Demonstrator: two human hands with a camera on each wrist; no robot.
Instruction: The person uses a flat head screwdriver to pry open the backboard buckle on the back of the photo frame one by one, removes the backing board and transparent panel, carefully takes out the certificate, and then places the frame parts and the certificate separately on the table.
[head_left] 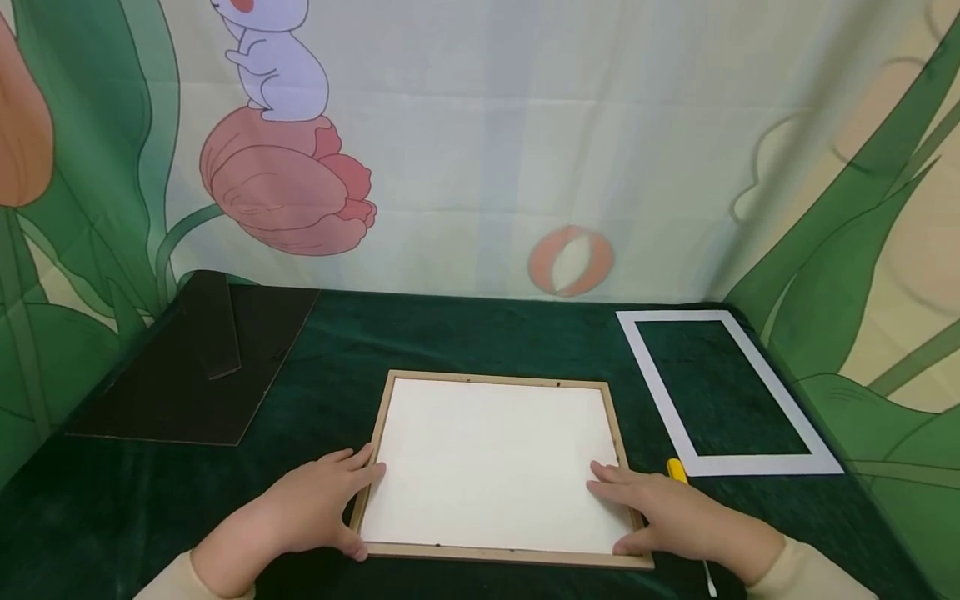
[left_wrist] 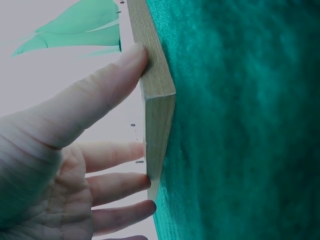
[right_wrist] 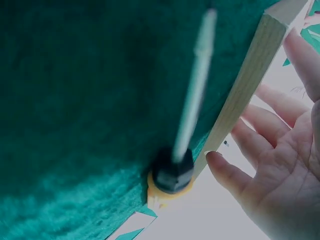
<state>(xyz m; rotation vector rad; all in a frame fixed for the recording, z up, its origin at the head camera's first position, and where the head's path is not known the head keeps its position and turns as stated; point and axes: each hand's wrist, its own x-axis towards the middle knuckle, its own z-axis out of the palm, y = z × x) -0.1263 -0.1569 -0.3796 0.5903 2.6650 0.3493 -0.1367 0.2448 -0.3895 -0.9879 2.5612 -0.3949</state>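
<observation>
A light wooden picture frame (head_left: 390, 417) lies flat on the green cloth, its white panel (head_left: 491, 462) facing up. My left hand (head_left: 326, 498) rests against the frame's near left corner. Its straight fingers (left_wrist: 117, 150) touch the side and its thumb touches the adjoining edge of the frame (left_wrist: 157, 100). My right hand (head_left: 663, 512) lies at the near right corner, fingers flat on the white panel and thumb by the front edge. Seen from the right wrist, the right hand (right_wrist: 280, 160) is spread beside the frame (right_wrist: 250, 85).
A yellow-handled screwdriver (head_left: 677, 469) lies by my right hand, its shaft (right_wrist: 192, 100) on the cloth. A white mat border (head_left: 660, 392) lies at the right. At the back left sits a black backing board (head_left: 172, 392) with a stand. A printed curtain surrounds the green table (head_left: 480, 333).
</observation>
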